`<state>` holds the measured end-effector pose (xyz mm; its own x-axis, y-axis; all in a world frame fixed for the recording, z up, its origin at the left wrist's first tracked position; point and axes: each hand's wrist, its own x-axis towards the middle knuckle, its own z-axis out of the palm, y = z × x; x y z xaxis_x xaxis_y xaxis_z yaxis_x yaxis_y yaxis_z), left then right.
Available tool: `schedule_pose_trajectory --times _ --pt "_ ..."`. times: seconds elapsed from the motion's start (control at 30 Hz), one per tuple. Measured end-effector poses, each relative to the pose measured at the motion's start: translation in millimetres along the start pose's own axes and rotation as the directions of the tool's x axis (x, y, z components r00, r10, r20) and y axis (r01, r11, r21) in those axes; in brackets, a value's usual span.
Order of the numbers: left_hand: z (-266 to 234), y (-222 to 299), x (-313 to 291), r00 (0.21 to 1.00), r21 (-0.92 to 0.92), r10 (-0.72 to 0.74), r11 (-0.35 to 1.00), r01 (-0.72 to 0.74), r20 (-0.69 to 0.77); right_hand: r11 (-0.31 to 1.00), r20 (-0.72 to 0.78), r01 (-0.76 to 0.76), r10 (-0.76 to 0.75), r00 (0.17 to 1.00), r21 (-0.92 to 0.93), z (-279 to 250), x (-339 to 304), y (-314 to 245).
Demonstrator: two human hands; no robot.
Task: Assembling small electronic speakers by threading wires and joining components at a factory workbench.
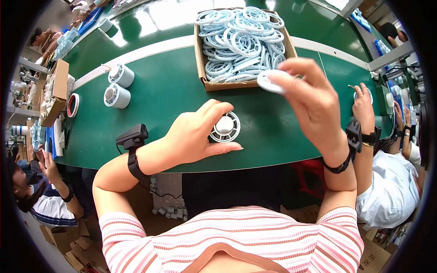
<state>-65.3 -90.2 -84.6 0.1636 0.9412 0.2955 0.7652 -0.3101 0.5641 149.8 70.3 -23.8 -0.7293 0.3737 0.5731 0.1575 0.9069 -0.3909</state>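
Green bench [173, 91]: left hand [193, 136] fingers grip one fan housing [225, 127]; right hand [312, 98] pinches one disc [269, 82].

Place: I see a factory assembly line.
Evidence: long green desk [159, 91], cardboard box [202, 68] heaped with pale blue plastic rings [241, 41], co-workers seated alongside.

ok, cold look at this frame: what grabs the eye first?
The cardboard box heaped with pale blue grille rings, at the far middle of the green table. Nearer, the left hand steadies a round fan housing on the table, while the right hand holds a white disc raised above it.
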Motion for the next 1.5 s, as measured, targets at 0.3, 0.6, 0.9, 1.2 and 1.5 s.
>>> schedule_pose_trajectory --times 0.3,0.6,0.9,1.2,1.5 --pt "-4.2 5.8 1.7 0.906 -0.505 -0.312 0.754 0.419 0.287 0.928 0.31 -0.311 0.24 0.92 0.205 10.6 -76.0 11.9" --pt "-6.0 8.6 6.2 0.796 -0.693 -0.357 0.396 0.603 0.489 0.94 0.307 -0.341 0.316 0.898 0.031 28.2 -86.6 -9.7" --pt "-7.5 8.1 4.2 0.785 -0.709 -0.371 0.348 0.613 0.497 0.885 0.108 -0.465 0.464 0.879 -0.01 48.0 -91.9 -15.2" --pt "-3.9 12.4 6.8 0.767 -0.742 -0.357 0.238 0.626 0.533 0.796 0.201 -0.467 0.421 0.884 0.386 38.6 -63.1 -25.3" --pt "2.0 5.0 -3.0 0.777 -0.754 -0.232 0.194 0.627 0.586 0.904 0.37 -0.164 0.008 0.929 0.394 40.4 -38.8 -39.1"
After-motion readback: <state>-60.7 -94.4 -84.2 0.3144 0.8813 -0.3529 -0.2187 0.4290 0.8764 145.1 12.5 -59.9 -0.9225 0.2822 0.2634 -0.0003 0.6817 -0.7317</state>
